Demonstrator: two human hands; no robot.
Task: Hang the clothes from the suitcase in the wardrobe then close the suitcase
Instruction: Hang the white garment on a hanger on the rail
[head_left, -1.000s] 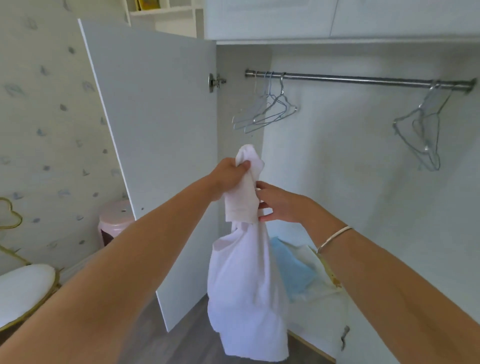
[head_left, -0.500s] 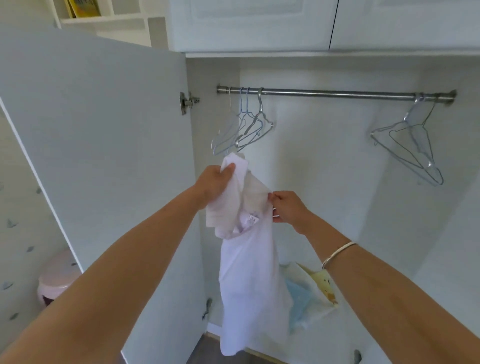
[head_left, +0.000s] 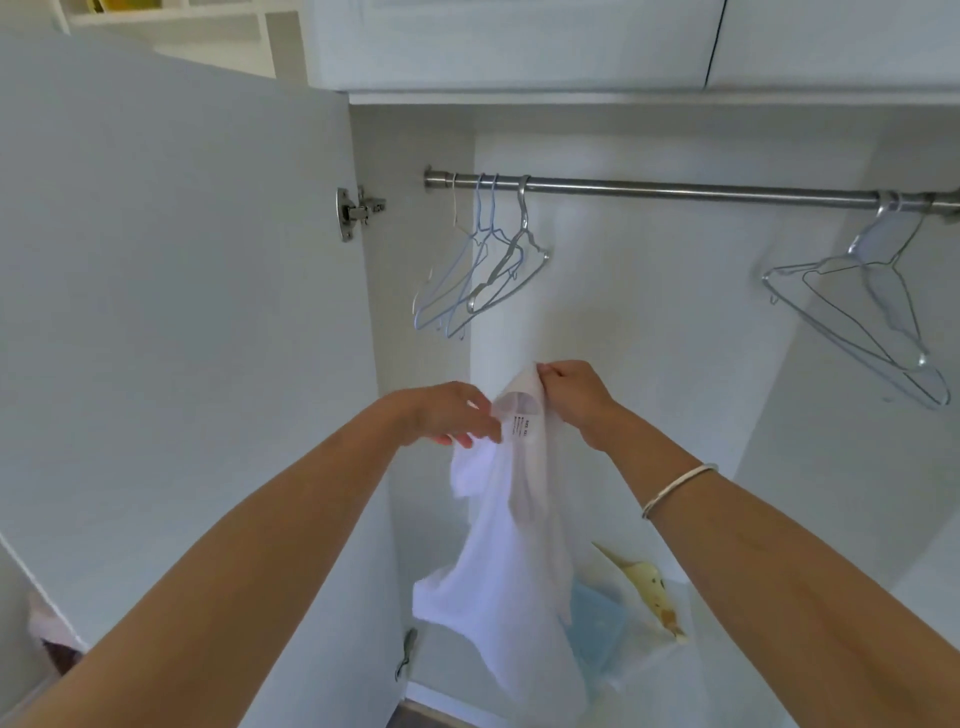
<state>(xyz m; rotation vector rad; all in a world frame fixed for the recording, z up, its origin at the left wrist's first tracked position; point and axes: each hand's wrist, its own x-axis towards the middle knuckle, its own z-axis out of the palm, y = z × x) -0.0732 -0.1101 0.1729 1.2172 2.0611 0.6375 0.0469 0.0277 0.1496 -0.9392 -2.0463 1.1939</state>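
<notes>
A white cotton T-shirt (head_left: 519, 545) hung in front of the open white wardrobe (head_left: 649, 338), held up at chest height below the rail. The right hand (head_left: 576, 395), with a thin pale bangle (head_left: 675, 488) on its wrist, pinched the top of the shirt's collar, its fingers (head_left: 548, 371) curled tight on the fabric. A small printed label (head_left: 521, 427) showed inside the neckline. The left hand (head_left: 447, 413) reached in from the side with its fingers (head_left: 480, 422) stretched out and loose, the tips against the cloth just beside the label, gripping nothing. The rest of the shirt drooped in folds toward the wardrobe floor.

Above the hands ran a horizontal steel hanging rod (head_left: 675, 189). A bunch of thin wire hangers (head_left: 483, 275) hung near its left end, all bare, and a second group of silvery wire hangers (head_left: 867, 312) hung near the right end, tilted. The white wardrobe door (head_left: 182, 312) stood wide open on the left, its metal hinge (head_left: 358, 210) visible. Behind the shirt, low in the wardrobe, lay a folded light blue cloth (head_left: 597, 629) and a pale yellow patterned cloth (head_left: 649, 584) beside it.
</notes>
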